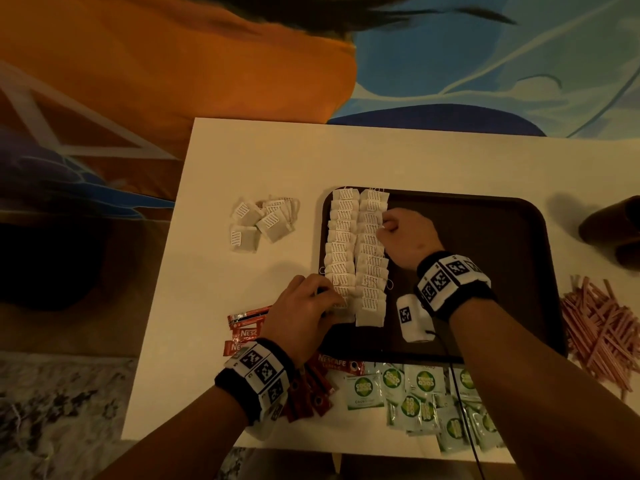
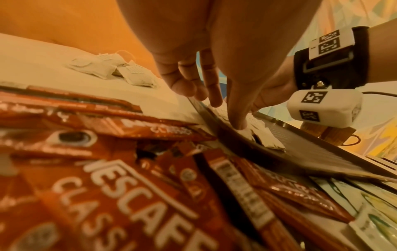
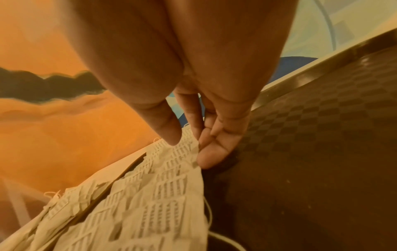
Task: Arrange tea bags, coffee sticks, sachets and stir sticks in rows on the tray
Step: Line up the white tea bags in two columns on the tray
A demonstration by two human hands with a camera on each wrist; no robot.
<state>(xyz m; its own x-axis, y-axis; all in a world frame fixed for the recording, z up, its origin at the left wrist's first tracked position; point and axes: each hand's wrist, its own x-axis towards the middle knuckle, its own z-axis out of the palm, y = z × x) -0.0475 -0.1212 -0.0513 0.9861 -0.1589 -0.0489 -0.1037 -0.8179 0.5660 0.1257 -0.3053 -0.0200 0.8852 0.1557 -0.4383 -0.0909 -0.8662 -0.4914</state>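
Our left hand [image 1: 304, 308] presses straight fingers on the papery tea bags [image 1: 356, 251]; our right hand [image 1: 407, 237] pinches their edge. Both rows run twelve-to-six along the checker-textured tray [image 1: 485, 237], nine-o'clock side.

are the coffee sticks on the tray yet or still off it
Off it. The red coffee sticks lie in a loose pile on the table beside the tray, which holds only tea bags.
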